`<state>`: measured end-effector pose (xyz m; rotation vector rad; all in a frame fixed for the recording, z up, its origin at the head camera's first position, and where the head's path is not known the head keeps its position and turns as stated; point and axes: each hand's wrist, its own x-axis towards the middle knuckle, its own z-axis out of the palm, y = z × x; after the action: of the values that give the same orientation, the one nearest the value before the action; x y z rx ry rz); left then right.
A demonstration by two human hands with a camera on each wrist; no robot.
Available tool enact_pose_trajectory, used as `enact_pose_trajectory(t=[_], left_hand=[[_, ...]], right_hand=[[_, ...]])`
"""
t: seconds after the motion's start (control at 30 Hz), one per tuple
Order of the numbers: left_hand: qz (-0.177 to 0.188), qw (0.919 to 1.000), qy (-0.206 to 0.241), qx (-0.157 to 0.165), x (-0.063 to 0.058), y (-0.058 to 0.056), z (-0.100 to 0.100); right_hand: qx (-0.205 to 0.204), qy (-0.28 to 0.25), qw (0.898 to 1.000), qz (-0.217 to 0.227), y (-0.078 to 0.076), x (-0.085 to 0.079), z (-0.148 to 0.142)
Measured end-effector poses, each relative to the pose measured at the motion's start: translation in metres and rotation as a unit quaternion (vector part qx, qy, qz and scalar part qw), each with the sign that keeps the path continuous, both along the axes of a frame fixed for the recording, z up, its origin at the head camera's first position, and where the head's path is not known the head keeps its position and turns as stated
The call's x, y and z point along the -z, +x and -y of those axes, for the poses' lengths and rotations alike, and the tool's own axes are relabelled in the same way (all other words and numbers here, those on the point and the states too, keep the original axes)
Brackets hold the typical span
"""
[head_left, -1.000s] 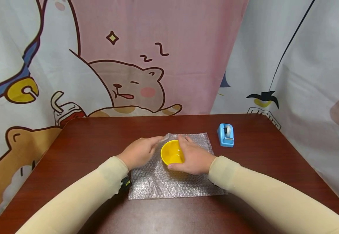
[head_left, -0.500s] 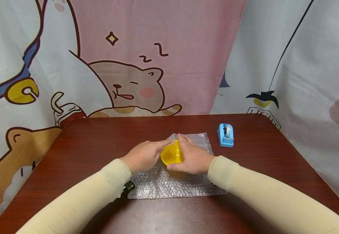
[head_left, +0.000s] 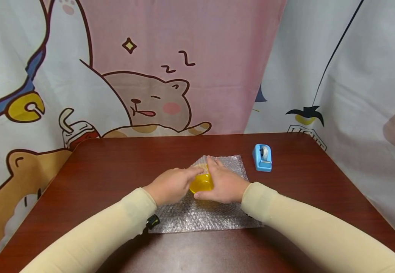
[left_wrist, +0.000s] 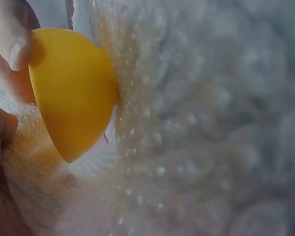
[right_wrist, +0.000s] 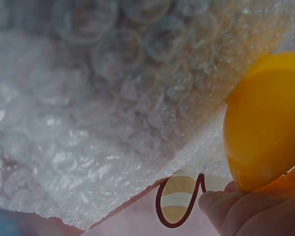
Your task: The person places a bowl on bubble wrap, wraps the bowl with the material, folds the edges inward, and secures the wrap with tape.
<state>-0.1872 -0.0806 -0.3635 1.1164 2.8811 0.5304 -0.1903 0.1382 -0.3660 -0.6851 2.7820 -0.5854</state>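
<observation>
A yellow bowl (head_left: 201, 185) rests on a sheet of clear bubble wrap (head_left: 207, 220). My right hand (head_left: 225, 184) grips it from the right, thumb at the near side and fingers at the far side. My left hand (head_left: 171, 185) holds the left part of the sheet folded over the bowl's opening, its fingertips over the rim. In the left wrist view the yellow bowl (left_wrist: 73, 93) appears side-on, with the right thumb (left_wrist: 14, 46) at its rim. Bubble wrap (right_wrist: 113, 113) fills much of the right wrist view, beside the bowl (right_wrist: 265, 123).
A light blue tape dispenser (head_left: 262, 157) with a roll in it stands to the right, beyond the sheet. The dark red-brown table (head_left: 122, 155) reaches back to a cartoon-printed curtain (head_left: 217, 76).
My left hand has moved to the right, bringing the left part of the bubble wrap over the bowl's opening. The right hand keeps its grip on the bowl, nearly still.
</observation>
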Motion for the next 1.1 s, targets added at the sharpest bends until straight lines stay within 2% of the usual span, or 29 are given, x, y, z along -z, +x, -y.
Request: enact_pose_trajectory(t=[0.1, 0.47, 0.67, 0.8, 0.93, 1.1], left_hand=[[-0.007, 0.9999, -0.011, 0.009, 0.001, 0.0, -0.001], [0.005, 0.9992, -0.034, 0.02, 0.003, 0.003, -0.007], [0.036, 0.9989, -0.008, 0.027, 0.003, 0.001, -0.004], [0.025, 0.9993, 0.019, 0.021, 0.003, -0.003, -0.002], [0.006, 0.9998, 0.019, 0.009, 0.004, -0.006, -0.001], [0.034, 0.9991, 0.003, -0.026, 0.006, -0.008, -0.001]], right_hand=[[0.001, -0.003, 1.0, 0.001, 0.0, 0.001, 0.0], [0.006, -0.008, 1.0, 0.003, -0.001, 0.002, 0.0], [0.002, -0.011, 1.0, -0.008, -0.001, 0.002, 0.0], [0.004, -0.011, 1.0, -0.006, -0.001, 0.002, -0.001], [0.005, -0.012, 1.0, -0.004, -0.002, 0.002, 0.0], [0.004, -0.006, 1.0, -0.009, -0.003, 0.004, 0.0]])
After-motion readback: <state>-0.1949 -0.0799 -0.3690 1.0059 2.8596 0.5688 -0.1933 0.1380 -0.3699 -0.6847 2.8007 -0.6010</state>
